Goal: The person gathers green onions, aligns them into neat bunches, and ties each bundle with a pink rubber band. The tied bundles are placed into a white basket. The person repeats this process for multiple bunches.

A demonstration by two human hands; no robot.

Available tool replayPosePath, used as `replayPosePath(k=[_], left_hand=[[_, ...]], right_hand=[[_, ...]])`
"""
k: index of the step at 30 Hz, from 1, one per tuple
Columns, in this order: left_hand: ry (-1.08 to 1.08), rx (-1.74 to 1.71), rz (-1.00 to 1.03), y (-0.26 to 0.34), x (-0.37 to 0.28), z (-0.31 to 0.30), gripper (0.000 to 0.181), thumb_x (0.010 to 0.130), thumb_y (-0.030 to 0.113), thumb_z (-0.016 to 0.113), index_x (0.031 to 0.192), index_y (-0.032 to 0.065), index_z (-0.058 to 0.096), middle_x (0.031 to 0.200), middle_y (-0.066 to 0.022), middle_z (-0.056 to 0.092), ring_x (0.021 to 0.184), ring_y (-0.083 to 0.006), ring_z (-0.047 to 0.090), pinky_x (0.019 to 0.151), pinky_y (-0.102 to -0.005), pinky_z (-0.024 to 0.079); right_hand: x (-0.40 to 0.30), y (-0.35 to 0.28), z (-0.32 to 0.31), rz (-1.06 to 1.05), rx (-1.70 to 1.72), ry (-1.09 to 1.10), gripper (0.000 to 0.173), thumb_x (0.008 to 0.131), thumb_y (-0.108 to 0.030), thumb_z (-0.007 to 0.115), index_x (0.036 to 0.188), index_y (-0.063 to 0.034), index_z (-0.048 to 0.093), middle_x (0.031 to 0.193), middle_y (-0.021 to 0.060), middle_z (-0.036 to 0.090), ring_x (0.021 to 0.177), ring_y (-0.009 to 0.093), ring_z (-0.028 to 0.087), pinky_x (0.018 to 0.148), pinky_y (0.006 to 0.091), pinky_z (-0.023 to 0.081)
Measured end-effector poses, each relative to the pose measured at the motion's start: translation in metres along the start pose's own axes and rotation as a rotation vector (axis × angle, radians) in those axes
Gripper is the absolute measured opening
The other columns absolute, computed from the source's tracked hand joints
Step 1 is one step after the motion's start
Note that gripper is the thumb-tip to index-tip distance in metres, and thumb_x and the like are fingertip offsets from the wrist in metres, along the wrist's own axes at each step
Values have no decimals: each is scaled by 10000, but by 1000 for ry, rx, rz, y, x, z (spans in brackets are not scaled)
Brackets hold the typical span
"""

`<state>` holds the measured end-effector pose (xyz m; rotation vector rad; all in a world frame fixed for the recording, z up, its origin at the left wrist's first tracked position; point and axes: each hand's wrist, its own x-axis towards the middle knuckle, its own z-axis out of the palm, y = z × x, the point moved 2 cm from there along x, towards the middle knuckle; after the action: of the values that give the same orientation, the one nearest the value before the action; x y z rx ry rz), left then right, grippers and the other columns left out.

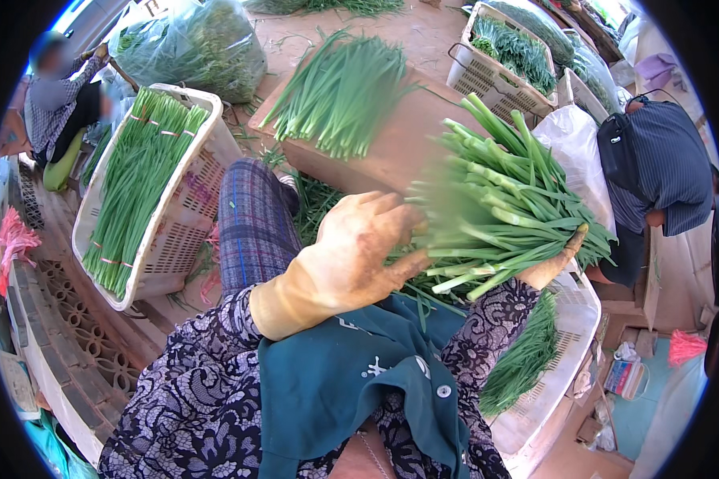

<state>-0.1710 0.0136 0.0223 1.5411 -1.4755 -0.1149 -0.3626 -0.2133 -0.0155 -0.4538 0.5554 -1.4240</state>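
Note:
My left hand, in a soiled rubber glove, reaches to the cut ends of a bundle of long green stalks, its fingers partly bent; the fingertips blur into the stalks, so whether they grip is unclear. My right hand, gloved too, is mostly hidden under that bundle and holds it up on the right, a thumb or finger showing over the leaves. Ahead of me, a loose pile of green stalks lies on a low brown board or box, cut ends towards me.
At left, a white plastic crate holds stalks tied with bands. Another white crate with greens stands by my right side. A filled plastic bag and a crate of greens stand farther off. People sit or bend at far left and right.

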Motion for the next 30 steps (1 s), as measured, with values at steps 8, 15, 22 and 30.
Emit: replayPosePath(k=[8, 15, 22, 30], left_hand=[[-15, 122, 149, -9, 1, 14, 316, 679, 207, 809, 938, 92, 669, 818, -76, 573, 803, -310, 591, 722, -429, 457], [-128, 88, 176, 6, 5, 10, 254, 746, 209, 757, 920, 69, 637, 836, -107, 575, 800, -348, 592, 683, -468, 462], [-52, 19, 166, 5, 5, 10, 325, 684, 181, 835, 919, 47, 656, 801, -96, 608, 769, -319, 623, 743, -429, 492], [49, -46, 93, 7, 1, 8, 321, 711, 152, 858, 924, 49, 641, 750, -69, 587, 697, -284, 592, 721, -403, 476]], right_hand=[[3, -1, 0, 27, 22, -83, 493, 987, -427, 599, 1359, -103, 589, 1403, 83, 585, 1248, 271, 550, 1099, 453, 412], [7, -1, -6, -41, 31, -36, 460, 1002, -385, 589, 1356, -92, 588, 1413, 79, 581, 1249, 259, 548, 1102, 421, 411], [-14, 3, 19, -55, -31, 89, 483, 1021, -374, 552, 1400, -75, 532, 1436, 100, 553, 1285, 261, 529, 1126, 415, 401], [-10, 6, 13, -24, -40, 48, 461, 1040, -358, 524, 1388, -56, 518, 1409, 95, 561, 1266, 234, 543, 1099, 386, 435]])
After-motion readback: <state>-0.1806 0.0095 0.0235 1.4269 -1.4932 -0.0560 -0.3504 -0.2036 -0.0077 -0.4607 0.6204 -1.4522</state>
